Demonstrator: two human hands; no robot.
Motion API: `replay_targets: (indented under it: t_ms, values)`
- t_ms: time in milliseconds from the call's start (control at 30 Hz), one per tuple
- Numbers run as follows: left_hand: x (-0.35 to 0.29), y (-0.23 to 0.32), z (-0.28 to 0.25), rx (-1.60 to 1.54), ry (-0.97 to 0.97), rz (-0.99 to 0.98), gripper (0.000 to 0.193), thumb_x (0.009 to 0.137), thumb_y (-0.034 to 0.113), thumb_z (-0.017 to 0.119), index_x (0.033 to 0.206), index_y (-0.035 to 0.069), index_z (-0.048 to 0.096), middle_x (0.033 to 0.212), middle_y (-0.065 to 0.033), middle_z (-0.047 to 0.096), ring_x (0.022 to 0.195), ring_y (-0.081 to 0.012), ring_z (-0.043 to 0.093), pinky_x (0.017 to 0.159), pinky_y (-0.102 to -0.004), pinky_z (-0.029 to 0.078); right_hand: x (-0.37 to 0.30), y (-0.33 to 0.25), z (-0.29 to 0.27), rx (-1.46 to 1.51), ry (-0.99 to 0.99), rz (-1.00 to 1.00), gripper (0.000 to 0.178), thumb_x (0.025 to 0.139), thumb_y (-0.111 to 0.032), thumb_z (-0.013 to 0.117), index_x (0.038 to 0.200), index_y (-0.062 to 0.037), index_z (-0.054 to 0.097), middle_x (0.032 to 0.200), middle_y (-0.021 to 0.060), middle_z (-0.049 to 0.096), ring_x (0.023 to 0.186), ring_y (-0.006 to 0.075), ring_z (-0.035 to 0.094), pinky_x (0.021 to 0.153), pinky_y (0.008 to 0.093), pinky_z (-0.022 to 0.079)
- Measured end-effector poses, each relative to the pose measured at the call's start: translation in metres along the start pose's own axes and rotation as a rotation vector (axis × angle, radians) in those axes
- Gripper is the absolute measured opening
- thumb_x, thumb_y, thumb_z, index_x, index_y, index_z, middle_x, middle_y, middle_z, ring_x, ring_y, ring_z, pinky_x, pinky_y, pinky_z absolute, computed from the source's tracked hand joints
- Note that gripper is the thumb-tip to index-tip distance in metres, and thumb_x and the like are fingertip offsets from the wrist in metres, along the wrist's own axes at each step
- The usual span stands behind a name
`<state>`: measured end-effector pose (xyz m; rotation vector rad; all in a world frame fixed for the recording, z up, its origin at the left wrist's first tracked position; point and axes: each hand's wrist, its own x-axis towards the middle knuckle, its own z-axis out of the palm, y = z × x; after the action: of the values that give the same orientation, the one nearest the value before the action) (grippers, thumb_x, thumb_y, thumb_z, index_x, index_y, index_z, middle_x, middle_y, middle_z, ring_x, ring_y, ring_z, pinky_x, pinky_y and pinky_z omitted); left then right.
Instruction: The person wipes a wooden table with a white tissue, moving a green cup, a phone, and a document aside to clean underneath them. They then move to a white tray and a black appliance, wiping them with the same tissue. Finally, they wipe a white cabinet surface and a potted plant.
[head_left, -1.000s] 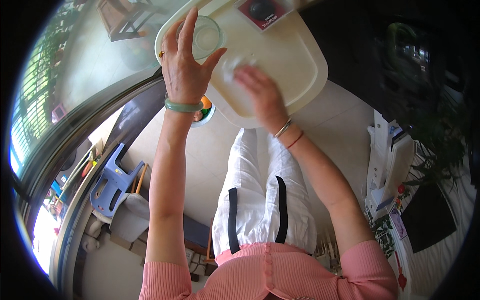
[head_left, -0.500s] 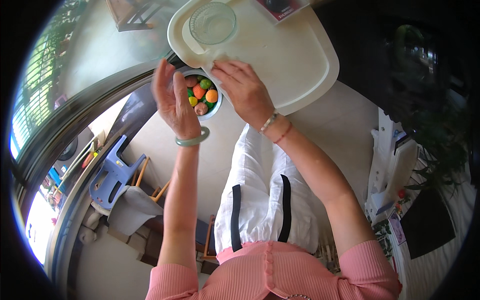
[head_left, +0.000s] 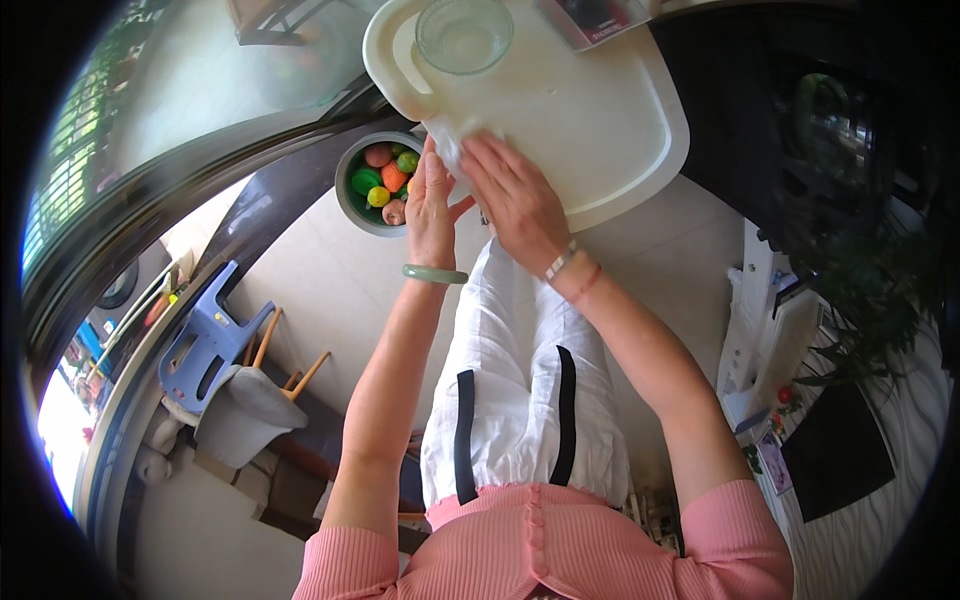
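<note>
A crumpled white cloth or tissue (head_left: 447, 140) lies at the near left edge of a cream tray (head_left: 590, 130). My right hand (head_left: 515, 205) presses over it with the fingers together, smeared a little by motion. My left hand (head_left: 432, 215) is beside it at the same edge, fingers stretched upward and nothing visibly gripped; its fingertips touch or nearly touch the cloth. A clear glass bowl (head_left: 464, 38) stands at the tray's far left. Just left of my left hand is a round grey bucket (head_left: 347, 205) holding several colourful toy-like fruits, partly hidden by that hand.
At the tray's far edge lies a dark boxed item (head_left: 595, 22). A curved glass panel with a dark frame (head_left: 200, 190) runs along the left. Lower left are a blue plastic chair (head_left: 205, 345) and a grey seat (head_left: 245, 418). Leafy plants (head_left: 860, 290) stand on the right.
My left hand has moved right, from over the bucket to the tray edge near the cloth. More of the bucket now shows. My right hand has shifted slightly right and down.
</note>
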<state>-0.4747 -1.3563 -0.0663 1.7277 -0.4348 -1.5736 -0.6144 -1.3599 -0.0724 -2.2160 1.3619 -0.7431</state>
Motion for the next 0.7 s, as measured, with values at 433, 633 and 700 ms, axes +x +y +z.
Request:
replay_targets:
  t_ms: [433,633,700]
  values:
    - [-0.003,0.001,0.0,-0.043,-0.057,0.066,0.063,0.106,0.045,0.052,0.158,0.014,0.034,0.138,-0.0049,0.059,0.126,-0.0173,0.059,0.096,-0.0385,0.055,-0.065,0.016,-0.126,0.277,-0.298,0.505,0.023,0.086,0.006,0.061,0.105,-0.0036,0.07,0.102,0.0119,0.07,0.097,0.0329,0.065,0.085,0.04,0.055]
    - [-0.007,-0.002,0.005,0.026,0.002,0.074,0.059,0.106,0.039,0.055,0.157,0.016,0.036,0.137,-0.0048,0.059,0.123,-0.0163,0.061,0.096,-0.0363,0.054,-0.005,0.111,-0.145,-0.146,0.246,0.236,0.029,0.091,0.005,0.062,0.116,-0.0057,0.072,0.118,0.0109,0.071,0.106,0.0307,0.067,0.091,0.0361,0.054]
    - [-0.004,-0.005,0.006,0.034,0.006,0.076,0.06,0.106,0.038,0.055,0.157,0.015,0.035,0.137,-0.0051,0.059,0.123,-0.0163,0.06,0.095,-0.036,0.054,0.014,0.142,-0.129,-0.225,0.298,0.15,0.028,0.091,0.002,0.062,0.116,-0.0064,0.072,0.12,0.0088,0.07,0.106,0.0298,0.065,0.092,0.0373,0.054]
